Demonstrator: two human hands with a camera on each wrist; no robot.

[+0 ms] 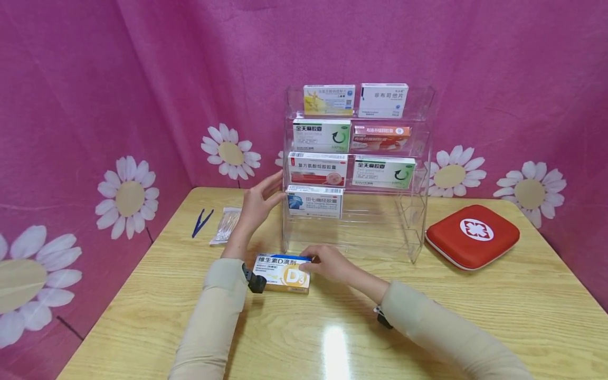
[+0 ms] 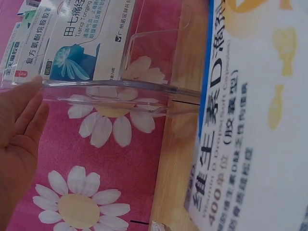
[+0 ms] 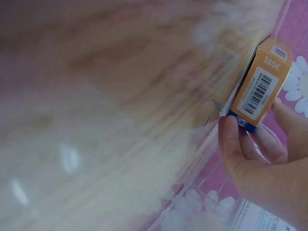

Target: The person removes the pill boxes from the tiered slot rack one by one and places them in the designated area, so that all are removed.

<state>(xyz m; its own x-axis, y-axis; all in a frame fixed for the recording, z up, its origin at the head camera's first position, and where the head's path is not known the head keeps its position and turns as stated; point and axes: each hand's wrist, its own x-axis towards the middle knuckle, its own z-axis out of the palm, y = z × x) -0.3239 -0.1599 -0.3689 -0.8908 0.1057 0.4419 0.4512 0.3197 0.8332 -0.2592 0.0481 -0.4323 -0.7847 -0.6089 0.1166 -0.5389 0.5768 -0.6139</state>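
Observation:
My right hand (image 1: 331,264) pinches the right end of a vitamin D drops box (image 1: 275,270), white and orange with a blue edge, low in front of a clear tiered display rack (image 1: 370,232). In the right wrist view the box's orange end with a barcode (image 3: 258,94) shows beyond the fingers. My left hand (image 1: 256,205) rests its extended fingers against the rack's left side, beside a white medicine box (image 1: 314,203) on the lowest filled tier. The vitamin D box fills the right part of the left wrist view, and my left forearm hides its left end in the head view.
Several medicine boxes stand on the upper tiers, among them a green and white one (image 1: 385,173). A red first-aid case (image 1: 475,237) lies right of the rack. Blue tweezers (image 1: 202,223) and a bag of cotton swabs (image 1: 227,224) lie left. A pink flowered curtain (image 1: 142,79) hangs behind.

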